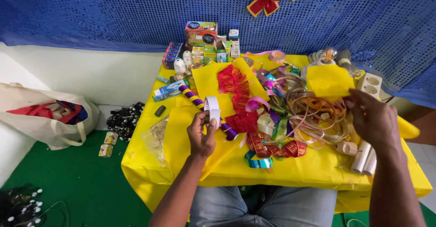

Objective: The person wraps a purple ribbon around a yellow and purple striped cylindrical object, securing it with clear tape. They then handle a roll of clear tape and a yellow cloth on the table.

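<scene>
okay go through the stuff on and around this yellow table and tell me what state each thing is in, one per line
Left hand: gripping the roll of white tape, held upright.
Right hand: pinching the yellow paper piece, lifted off the table.
Red tinsel fringe: spread out flat.
Red ribbon: uncoiled, loose.
Cloth bag: on the floor, mouth open.
Yellow table cover: draped, wrinkled.

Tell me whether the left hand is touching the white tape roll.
Touching. The head view shows the left hand with its fingers and thumb wrapped around the lower part of the white tape roll, held up above the yellow table cover.
</scene>
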